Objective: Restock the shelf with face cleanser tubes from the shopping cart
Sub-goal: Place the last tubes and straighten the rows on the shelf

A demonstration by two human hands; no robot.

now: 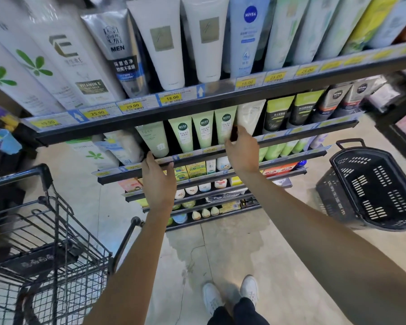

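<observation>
Tube: we pinch the pale-green soft plastic cleanser tube (225, 124) low, near its cap; light, squashy.
Grip: right hand (242, 151) pinches it; left hand (158, 181) flat on the black metal shelf rail (192, 158).

Lighting: bright, even, from overhead; soft shadows beneath each shelf (220, 95). Glare: pale sheen on the floor (220, 249) and the price-label strip (131, 106). Distortion: strong wide-angle bowing; shelves curved, tubes (159, 41) splayed at top. Focus: edges and corners were smeared; lower shelves soft.
</observation>
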